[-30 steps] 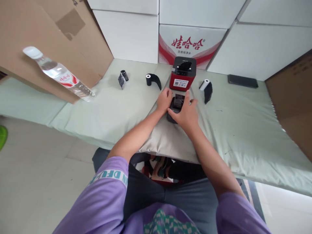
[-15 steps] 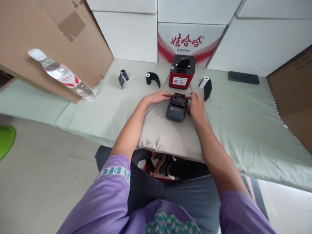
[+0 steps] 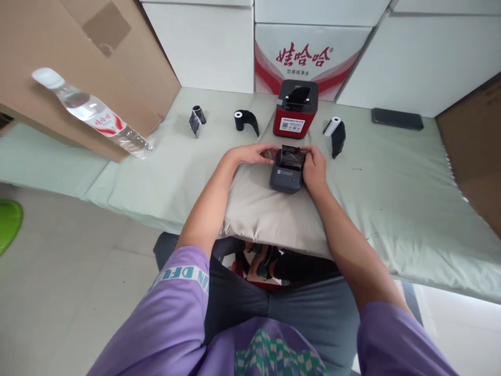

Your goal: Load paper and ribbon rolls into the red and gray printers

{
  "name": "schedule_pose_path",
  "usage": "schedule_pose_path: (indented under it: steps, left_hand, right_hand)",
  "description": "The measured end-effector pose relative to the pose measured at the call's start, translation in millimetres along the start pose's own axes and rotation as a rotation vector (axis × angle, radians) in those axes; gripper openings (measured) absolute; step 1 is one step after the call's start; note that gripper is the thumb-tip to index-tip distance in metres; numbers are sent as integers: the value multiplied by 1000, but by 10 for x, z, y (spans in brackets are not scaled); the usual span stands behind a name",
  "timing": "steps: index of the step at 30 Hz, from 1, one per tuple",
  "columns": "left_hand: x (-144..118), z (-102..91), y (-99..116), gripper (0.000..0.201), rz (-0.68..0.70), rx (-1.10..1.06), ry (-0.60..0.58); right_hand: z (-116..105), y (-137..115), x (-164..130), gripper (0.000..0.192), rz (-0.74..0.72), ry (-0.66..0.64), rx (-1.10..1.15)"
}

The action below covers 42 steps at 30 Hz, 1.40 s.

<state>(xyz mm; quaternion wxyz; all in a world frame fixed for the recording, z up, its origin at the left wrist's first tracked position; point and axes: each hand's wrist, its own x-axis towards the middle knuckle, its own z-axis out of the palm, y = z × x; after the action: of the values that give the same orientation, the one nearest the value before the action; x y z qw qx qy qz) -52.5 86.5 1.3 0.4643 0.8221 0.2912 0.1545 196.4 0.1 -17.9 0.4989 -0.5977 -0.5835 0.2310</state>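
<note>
A small dark grey label printer (image 3: 287,176) lies on the pale green cloth (image 3: 188,172) in front of me, its lid open with dark film showing at the far end. My left hand (image 3: 250,154) touches the printer's far left corner with its fingertips. My right hand (image 3: 314,166) grips the right side, thumb near the open compartment. Behind it stands a red printer with a black top (image 3: 295,108).
Black-and-white paper rolls lie at the left (image 3: 196,118), middle (image 3: 243,119) and right (image 3: 334,133). A water bottle (image 3: 92,114) leans at the left by a cardboard box (image 3: 78,57). A dark phone (image 3: 396,118) lies at the back right. White boxes (image 3: 309,52) line the back.
My hands came off the top of the grey printer and now sit at its two far corners. The printer's body is uncovered and has shifted slightly.
</note>
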Motion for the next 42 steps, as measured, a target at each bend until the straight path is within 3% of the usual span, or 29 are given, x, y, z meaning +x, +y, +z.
schedule_pose_path:
  steps: [8, 19, 32, 38, 42]
  left_hand:
    - [3, -1, -35, 80, -46, 25, 18]
    - [44, 70, -49, 96, 18, -193, -52]
    - [57, 99, -97, 95, 0, -237, -45]
    - [5, 112, -107, 91, -4, -172, -17]
    - [-28, 83, -115, 83, -58, 10, 34]
  right_hand:
    - [7, 4, -8, 38, 5, -3, -12]
    - [-57, 98, 82, 37, -15, -93, -23]
    - [-98, 156, 110, 35, 14, -154, 6]
    - [-155, 140, 142, 35, 128, -285, 141]
    - [-200, 120, 174, 30, 152, -370, 157]
